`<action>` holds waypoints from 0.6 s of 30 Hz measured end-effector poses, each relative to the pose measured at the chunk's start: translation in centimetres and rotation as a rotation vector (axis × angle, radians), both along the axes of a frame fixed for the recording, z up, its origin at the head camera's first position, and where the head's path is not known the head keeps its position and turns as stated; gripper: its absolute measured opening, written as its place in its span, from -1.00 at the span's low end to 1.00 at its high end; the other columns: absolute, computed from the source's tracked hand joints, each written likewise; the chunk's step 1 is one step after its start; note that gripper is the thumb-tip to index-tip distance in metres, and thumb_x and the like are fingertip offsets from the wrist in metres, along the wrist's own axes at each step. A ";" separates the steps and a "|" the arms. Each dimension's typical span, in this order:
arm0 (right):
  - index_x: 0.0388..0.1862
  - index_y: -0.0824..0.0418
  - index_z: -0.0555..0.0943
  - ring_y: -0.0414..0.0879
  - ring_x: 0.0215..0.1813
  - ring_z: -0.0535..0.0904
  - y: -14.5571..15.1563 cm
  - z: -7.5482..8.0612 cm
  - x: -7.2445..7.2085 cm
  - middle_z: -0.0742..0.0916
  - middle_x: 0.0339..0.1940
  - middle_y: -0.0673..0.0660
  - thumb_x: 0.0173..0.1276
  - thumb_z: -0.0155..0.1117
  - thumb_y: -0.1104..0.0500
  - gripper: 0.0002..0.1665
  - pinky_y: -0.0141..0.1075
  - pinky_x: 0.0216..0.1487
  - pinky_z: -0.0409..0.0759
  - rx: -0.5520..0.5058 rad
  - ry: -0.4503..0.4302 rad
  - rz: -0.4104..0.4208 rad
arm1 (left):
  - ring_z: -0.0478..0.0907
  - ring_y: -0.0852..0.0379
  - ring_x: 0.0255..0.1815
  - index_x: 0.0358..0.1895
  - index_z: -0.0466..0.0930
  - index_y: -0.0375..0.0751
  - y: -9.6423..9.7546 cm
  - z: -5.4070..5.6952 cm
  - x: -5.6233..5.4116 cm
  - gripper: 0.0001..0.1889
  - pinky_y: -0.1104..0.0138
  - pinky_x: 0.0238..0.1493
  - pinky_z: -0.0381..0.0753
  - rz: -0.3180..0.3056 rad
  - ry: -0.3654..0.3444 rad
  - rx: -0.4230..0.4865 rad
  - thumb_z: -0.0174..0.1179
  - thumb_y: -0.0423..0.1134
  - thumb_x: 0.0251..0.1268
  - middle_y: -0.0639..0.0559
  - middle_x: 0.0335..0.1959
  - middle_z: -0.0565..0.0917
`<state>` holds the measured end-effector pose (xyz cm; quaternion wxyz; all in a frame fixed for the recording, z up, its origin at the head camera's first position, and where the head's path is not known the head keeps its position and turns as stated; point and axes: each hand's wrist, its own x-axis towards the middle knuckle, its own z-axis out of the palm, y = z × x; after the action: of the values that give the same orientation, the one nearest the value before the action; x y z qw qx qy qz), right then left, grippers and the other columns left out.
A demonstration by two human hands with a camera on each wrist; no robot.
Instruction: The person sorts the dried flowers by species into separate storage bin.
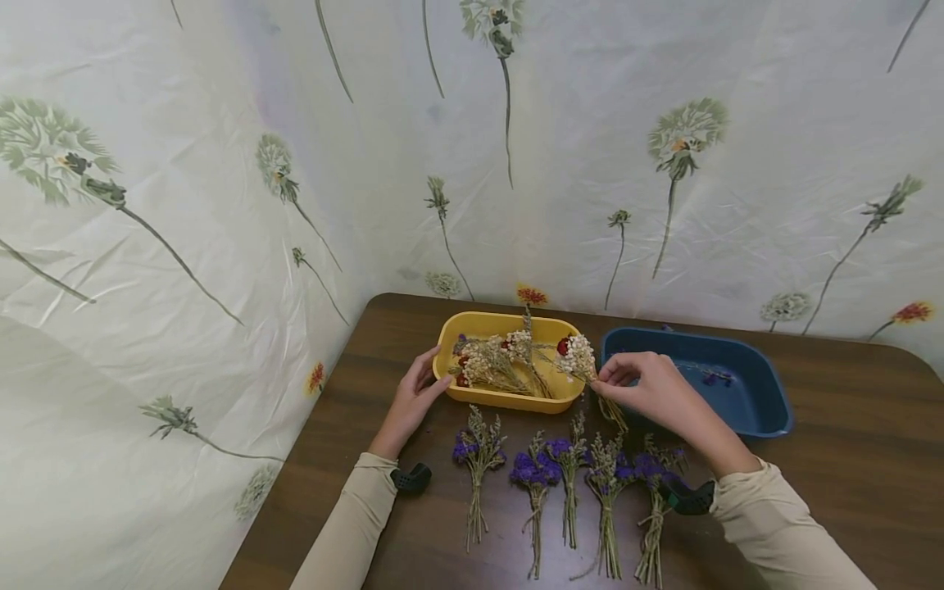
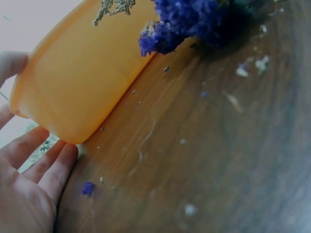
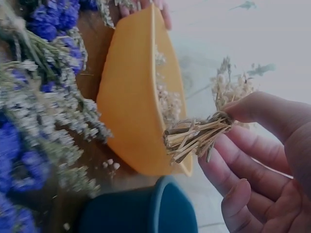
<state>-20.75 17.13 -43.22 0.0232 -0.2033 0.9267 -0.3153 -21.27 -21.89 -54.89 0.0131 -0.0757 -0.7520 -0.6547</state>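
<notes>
My right hand (image 1: 649,385) pinches a small bunch of dried white and red flowers (image 1: 578,357) by its tied stems. In the right wrist view the cut stem ends (image 3: 194,138) point away from the thumb and fingertips. The bunch is over the right end of a yellow plastic tub (image 1: 509,401). At the tub's left end my left hand (image 1: 413,393) grips the rim, its thumb (image 2: 12,65) on one side and fingers along the outer wall. Inside the tub lie more white and red dried bunches (image 1: 490,365).
A blue tub (image 1: 774,410) stands to the right with a few purple sprigs (image 1: 715,377) in it. Several tied bunches of purple flowers (image 1: 536,471) lie in a row along the front of the brown table (image 1: 841,459). A patterned sheet (image 1: 575,164) hangs behind. Small plant crumbs dot the wood.
</notes>
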 end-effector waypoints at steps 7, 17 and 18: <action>-0.30 0.00 0.78 -0.18 -0.25 0.71 -2.0 0.5 -2.5 0.80 -0.35 -0.07 0.42 0.41 0.00 -0.86 -0.05 -0.09 0.73 0.032 -0.014 0.050 | 0.37 -0.17 0.55 0.58 0.28 0.06 -0.1 -0.1 0.0 -0.38 -0.15 0.53 0.34 0.015 0.036 -0.032 0.23 -0.13 0.53 -0.09 0.60 0.31; -0.30 0.09 0.79 -0.18 -0.40 0.68 -5.1 0.6 -5.1 0.83 -0.37 -0.03 0.43 0.42 0.03 -0.83 -0.23 -0.33 0.64 0.028 -0.064 0.151 | 0.37 -0.14 0.56 0.59 0.28 0.04 0.0 -0.1 0.1 -0.36 -0.11 0.57 0.31 0.020 0.048 -0.039 0.24 -0.10 0.53 -0.06 0.59 0.34; -0.29 0.09 0.79 -0.15 -0.44 0.68 -5.4 0.6 -5.2 0.83 -0.37 -0.02 0.43 0.41 0.03 -0.83 -0.23 -0.37 0.63 0.024 -0.073 0.156 | 0.36 -0.14 0.56 0.59 0.29 0.04 0.0 -0.1 0.1 -0.36 -0.11 0.57 0.31 0.021 0.048 -0.039 0.24 -0.10 0.52 -0.07 0.59 0.34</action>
<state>-25.99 11.77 -42.63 0.0841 -0.2631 0.9103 -0.3084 -21.22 -21.94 -55.03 0.0369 -0.0837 -0.7648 -0.6377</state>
